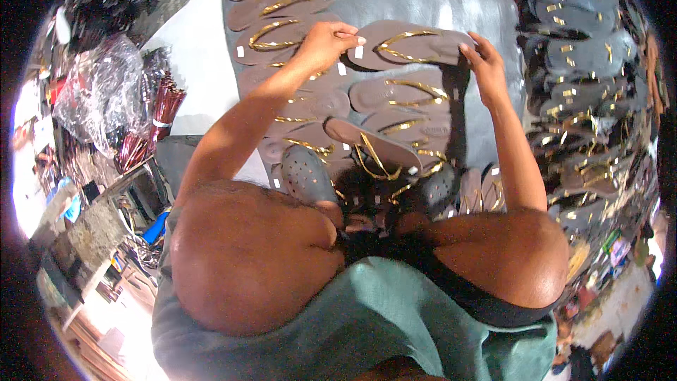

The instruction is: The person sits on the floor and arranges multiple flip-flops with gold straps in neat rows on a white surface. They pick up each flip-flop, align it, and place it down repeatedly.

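Note:
A brown flip-flop [441, 49] with gold straps is stretched between my two hands above the dark sheet. My left hand [330, 44] pinches its left end beside a small white sticker. At its right end, the thumb and fingers of my right hand [487, 63] grip the edge. Just below it lies another brown flip-flop [381, 95], part of a column of similar ones. Further down, a tilted flip-flop [384, 147] rests across others. To the left runs a second column, with a gold-strapped flip-flop [271, 39] near my left wrist; my left forearm hides part of that column.
Stacks of dark flip-flops [578, 56] line the right side. On the left are a white sheet [201, 63], clear plastic wrap [102, 92] and a bundle of dark red straps [163, 109]. My feet, in dark perforated clogs [308, 173], stand among the flip-flops near my knees.

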